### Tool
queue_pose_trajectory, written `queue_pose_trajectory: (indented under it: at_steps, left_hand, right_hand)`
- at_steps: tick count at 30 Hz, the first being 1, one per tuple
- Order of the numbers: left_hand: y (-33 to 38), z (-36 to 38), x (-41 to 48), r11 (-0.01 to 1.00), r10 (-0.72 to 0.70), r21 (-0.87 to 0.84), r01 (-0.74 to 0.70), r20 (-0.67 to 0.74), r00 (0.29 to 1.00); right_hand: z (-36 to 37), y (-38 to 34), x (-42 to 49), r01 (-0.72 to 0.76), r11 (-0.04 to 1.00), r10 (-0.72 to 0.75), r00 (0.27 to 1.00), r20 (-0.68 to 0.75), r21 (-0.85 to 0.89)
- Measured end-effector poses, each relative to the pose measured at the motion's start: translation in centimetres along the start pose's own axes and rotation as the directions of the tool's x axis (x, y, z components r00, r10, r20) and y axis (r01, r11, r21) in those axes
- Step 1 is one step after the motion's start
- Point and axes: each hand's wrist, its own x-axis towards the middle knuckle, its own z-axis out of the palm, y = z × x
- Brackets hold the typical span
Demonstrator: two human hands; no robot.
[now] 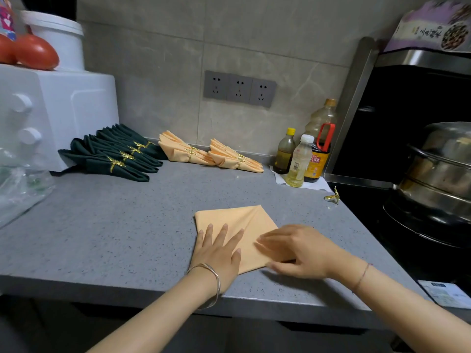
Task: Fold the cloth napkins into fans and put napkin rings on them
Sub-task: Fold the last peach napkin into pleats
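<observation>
I see the soft peach napkin (237, 220), a creased diamond, flat on the speckled grey bench (127, 225). Left hand (219, 250) presses it, fingers spread; right hand (298, 250) lays straight, close-set fingers on its right flap. A gold ring (333, 196) lies right of the napkin, ringed fans (211, 154) behind it.
</observation>
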Motion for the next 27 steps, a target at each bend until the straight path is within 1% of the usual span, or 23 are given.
queue_pose_trajectory:
  at_steps: [3, 6, 8, 11, 14, 16, 18, 21, 27]
  left_hand:
    - [0.0, -0.1, -0.1, 1.000, 0.003, -0.014, -0.003, 0.002, 1.000]
    - [-0.1, -0.1, -0.2, 1.000, 0.007, -0.029, -0.007, -0.001, 1.000]
    - [-0.2, -0.1, -0.1, 0.999, 0.007, -0.036, -0.007, 0.007, 1.000]
    - [-0.2, -0.3, -0.1, 0.998, 0.006, -0.061, -0.004, 0.034, 0.999]
    - [0.0, -0.7, -0.1, 0.990, -0.005, -0.138, 0.016, 0.076, 0.997]
    - [-0.2, -0.8, -0.1, 0.983, -0.005, -0.180, 0.024, 0.105, 0.994]
    - [-0.5, -0.8, -0.1, 0.987, 0.015, -0.161, 0.005, 0.122, 0.992]
    - [-0.8, -0.8, 0.0, 0.990, 0.033, -0.137, -0.016, 0.123, 0.992]
    - [-0.6, -0.6, 0.2, 0.993, 0.027, -0.120, -0.014, 0.105, 0.994]
  right_hand:
    - [0.1, 0.6, -0.6, 0.031, 0.998, -0.028, 0.998, 0.061, -0.049]
    - [0.6, 2.2, -0.4, -0.037, 0.999, 0.039, 0.994, 0.099, -0.021]
    - [0.8, 3.0, 0.1, -0.107, 0.991, 0.101, 0.992, 0.077, 0.079]
    - [0.7, 3.9, 1.1, -0.198, 0.931, 0.184, 0.980, 0.073, 0.306]
    - [0.8, 4.4, 2.2, -0.238, 0.876, 0.219, 0.971, 0.093, 0.420]
    - [1.0, 4.6, 2.7, -0.280, 0.837, 0.259, 0.960, 0.110, 0.471]
    - [1.3, 4.9, 3.2, -0.318, 0.798, 0.294, 0.947, 0.129, 0.512]
    - [1.7, 5.0, 3.6, -0.368, 0.768, 0.336, 0.928, 0.158, 0.524]
    - [2.8, 4.4, 4.3, -0.377, 0.724, 0.403, 0.911, 0.091, 0.578]
